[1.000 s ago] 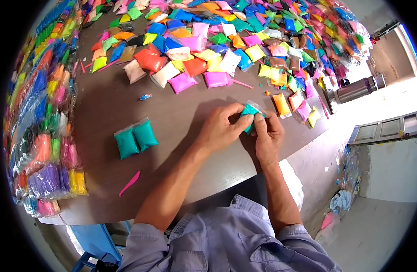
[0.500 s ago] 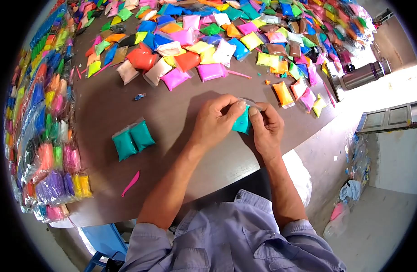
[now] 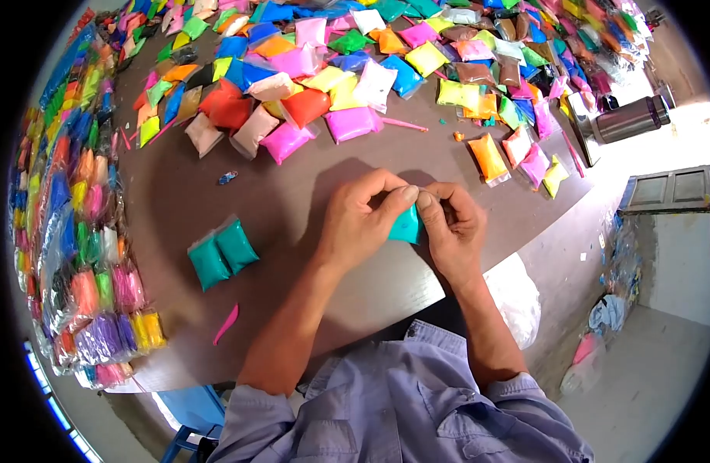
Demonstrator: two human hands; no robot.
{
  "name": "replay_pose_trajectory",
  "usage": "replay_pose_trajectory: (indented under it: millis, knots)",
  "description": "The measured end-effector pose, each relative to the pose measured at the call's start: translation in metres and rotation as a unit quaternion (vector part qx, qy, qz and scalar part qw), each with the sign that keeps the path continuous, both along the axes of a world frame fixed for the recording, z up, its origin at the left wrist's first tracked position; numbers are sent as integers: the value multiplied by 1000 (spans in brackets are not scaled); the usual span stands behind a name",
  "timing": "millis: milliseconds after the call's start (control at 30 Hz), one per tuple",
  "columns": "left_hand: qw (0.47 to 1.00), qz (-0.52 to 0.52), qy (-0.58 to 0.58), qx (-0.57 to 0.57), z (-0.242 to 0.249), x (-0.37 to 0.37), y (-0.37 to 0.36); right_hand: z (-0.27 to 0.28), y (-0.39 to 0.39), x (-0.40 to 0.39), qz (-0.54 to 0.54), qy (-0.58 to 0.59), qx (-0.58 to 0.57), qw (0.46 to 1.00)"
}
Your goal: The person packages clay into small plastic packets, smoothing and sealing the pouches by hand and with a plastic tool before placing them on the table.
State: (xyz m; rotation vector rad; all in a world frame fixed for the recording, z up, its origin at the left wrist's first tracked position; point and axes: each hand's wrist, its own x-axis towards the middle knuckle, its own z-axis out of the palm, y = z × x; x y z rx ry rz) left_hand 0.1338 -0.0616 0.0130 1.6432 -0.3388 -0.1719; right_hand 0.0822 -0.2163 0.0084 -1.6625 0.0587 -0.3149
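A small clear bag with teal filling (image 3: 403,226) hangs between my two hands, above the brown table (image 3: 293,201). My left hand (image 3: 364,216) pinches its top edge between thumb and forefinger. Right beside it, my right hand (image 3: 453,228) pinches the same edge, the two thumbs nearly touching. The bag's upper rim is mostly hidden by my fingers. Two more teal bags (image 3: 222,253) lie side by side on the table, left of my left hand. Below them is a pink plastic knife-shaped tool (image 3: 227,324).
Many colourful filled bags (image 3: 308,104) cover the table's far side. Stacked packs of coloured bags (image 3: 100,285) line the left edge. A steel flask (image 3: 633,118) lies at the right, near an orange bag (image 3: 488,158). A blue chair (image 3: 191,409) stands below the table's front edge.
The camera view has shifted slightly. My thumbs have come closer together along the bag's top edge, covering more of it. The bags on the table have stayed in place.
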Motion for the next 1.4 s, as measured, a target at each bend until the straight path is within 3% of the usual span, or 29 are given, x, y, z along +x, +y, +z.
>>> replay_pose_trajectory:
  millis: [200, 267, 300, 600, 800, 1133, 1300, 1400]
  knots:
    - [1000, 15, 18, 0, 3, 1, 2, -1, -2, 0, 6, 41, -45, 998]
    - [991, 6, 128, -37, 10, 4, 4, -2, 0, 2, -25, 31, -17, 999]
    - [991, 7, 129, -38, 9, 5, 5, -2, -1, 2, -29, 40, -28, 998]
    - [999, 19, 32, -8, 0, 3, 6, 7, 0, 4, -24, 43, -153, 987]
    - [997, -27, 74, -3, 11, 5, 6, -2, 0, 3, -50, 25, -172, 983]
    - [998, -9, 46, -40, 6, 6, 4, 1, 1, 0, -42, 67, -158, 984]
    - [996, 0, 86, -30, 0, 3, 3, -3, 4, 1, -48, 45, -156, 986]
    - [1000, 14, 25, -1, -10, 3, 4, -1, 6, 4, -43, 15, -147, 988]
